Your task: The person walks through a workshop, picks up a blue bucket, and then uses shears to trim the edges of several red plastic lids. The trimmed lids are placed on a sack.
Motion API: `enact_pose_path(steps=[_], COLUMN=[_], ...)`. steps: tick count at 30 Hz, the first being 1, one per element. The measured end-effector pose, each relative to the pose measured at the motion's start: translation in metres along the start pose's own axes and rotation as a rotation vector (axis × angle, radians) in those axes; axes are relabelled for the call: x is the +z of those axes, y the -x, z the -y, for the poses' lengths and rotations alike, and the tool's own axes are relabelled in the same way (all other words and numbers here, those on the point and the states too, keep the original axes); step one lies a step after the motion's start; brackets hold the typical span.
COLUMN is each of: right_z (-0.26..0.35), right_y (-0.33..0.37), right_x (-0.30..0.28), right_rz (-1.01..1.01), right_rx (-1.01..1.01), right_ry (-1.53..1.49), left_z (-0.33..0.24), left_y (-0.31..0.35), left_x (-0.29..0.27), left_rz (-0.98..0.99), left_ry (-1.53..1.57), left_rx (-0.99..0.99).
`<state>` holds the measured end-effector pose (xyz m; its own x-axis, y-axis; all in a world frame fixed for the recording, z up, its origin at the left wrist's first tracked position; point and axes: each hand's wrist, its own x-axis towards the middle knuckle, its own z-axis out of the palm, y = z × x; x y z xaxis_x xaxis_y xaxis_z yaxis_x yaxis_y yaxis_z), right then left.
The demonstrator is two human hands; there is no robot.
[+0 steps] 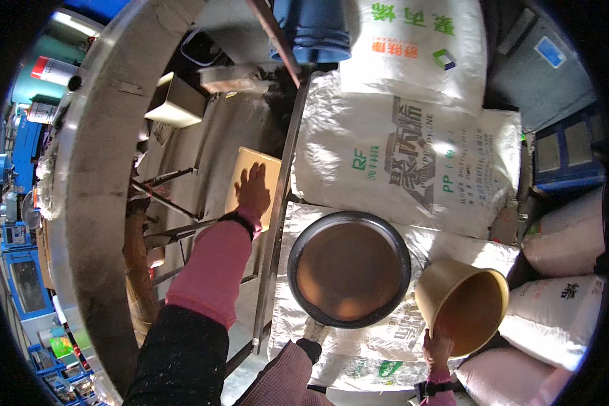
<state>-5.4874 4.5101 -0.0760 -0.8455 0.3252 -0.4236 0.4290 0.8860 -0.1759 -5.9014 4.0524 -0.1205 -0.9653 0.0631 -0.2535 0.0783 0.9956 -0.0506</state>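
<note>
My left hand lies with fingers spread on a flat cream-yellow surface, perhaps the side of a box, inside the metal frame. At the lower right, my right hand grips the near rim of a tan bucket. The bucket tilts so that its brown-shaded inside shows. Between my hands stands a round vessel with a thick black rim. Its inside looks brown; I cannot tell what it holds. Both rest over white woven sacks.
A metal frame bar runs between my left arm and the sacks. Another cream container sits farther back on the left. Blue buckets stand at the top. Full white sacks and a blue crate line the right side.
</note>
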Motion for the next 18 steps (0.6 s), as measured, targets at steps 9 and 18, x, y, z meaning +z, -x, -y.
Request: enact_pose_path(steps=[9,18], right_z=[-0.004,-0.012], right_y=[0.01,0.015], right_x=[0.007,0.017], right_rz=[0.31,0.281], right_rx=[0.234,0.219], right_ry=[0.006,0.034], left_z=[0.002,0.02], left_y=[-0.082,-0.105], left_x=[0.034,0.08], left_rz=[0.178,0.341], left_ry=[-0.107,-0.126], left_rx=[0.036,0.018])
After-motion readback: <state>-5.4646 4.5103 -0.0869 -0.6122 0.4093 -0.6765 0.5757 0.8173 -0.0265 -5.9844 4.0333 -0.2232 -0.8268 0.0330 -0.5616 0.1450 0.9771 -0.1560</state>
